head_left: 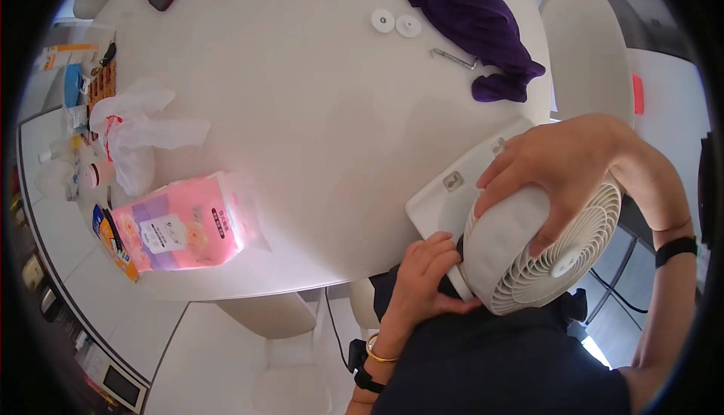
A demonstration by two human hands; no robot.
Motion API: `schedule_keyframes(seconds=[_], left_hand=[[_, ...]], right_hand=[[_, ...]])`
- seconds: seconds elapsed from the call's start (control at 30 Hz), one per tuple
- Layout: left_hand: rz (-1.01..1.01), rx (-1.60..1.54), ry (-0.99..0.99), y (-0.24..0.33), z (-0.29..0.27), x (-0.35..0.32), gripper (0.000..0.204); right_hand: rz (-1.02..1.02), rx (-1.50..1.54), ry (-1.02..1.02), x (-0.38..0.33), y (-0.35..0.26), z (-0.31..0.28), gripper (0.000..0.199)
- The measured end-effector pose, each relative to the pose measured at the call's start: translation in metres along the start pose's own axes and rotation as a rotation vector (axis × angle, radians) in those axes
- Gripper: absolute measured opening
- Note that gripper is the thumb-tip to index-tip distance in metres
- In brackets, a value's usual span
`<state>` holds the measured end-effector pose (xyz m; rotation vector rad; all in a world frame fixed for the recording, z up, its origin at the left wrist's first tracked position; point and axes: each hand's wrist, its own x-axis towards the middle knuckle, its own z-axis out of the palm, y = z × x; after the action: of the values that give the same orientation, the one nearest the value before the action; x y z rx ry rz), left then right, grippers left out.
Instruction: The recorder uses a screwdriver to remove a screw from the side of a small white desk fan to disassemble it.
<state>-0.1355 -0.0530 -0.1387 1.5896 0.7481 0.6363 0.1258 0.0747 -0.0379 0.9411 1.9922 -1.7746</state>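
Both forearms are bare, with no sleeves reaching them. The left hand [422,279] has a thin gold bangle [377,355] at its wrist, and just below that a black band [368,377] with a small dark clasp. The right hand [562,166] has a black band [675,249] round its wrist. The torso wears a dark navy top [505,366].

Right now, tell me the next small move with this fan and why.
Probably keep the right hand clamped on the white fan and turn the dark part at its back with the left hand. The left fingers already wrap that part, and the fan's flat base rests on the table edge.
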Motion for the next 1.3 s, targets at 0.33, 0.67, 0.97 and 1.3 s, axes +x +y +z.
schedule_keyframes(seconds=[0.33,0.67,0.97,1.3], left_hand=[[-0.002,-0.017,-0.051,0.002,0.003,0.0,0.062],[-0.212,-0.303,0.076,-0.004,0.011,-0.015,0.082],[-0.238,-0.225,-0.019,0.006,0.002,-0.008,0.073],[-0.307,-0.258,-0.065,0.013,-0.006,-0.008,0.066]], right_hand=[[0.253,0.35,-0.455,0.042,0.028,-0.023,0.076],[0.326,0.441,-0.417,0.03,0.026,-0.02,0.071],[0.315,0.218,-0.518,0.053,0.007,-0.032,0.071],[0.494,0.926,-0.749,0.067,0.11,0.0,0.07]])
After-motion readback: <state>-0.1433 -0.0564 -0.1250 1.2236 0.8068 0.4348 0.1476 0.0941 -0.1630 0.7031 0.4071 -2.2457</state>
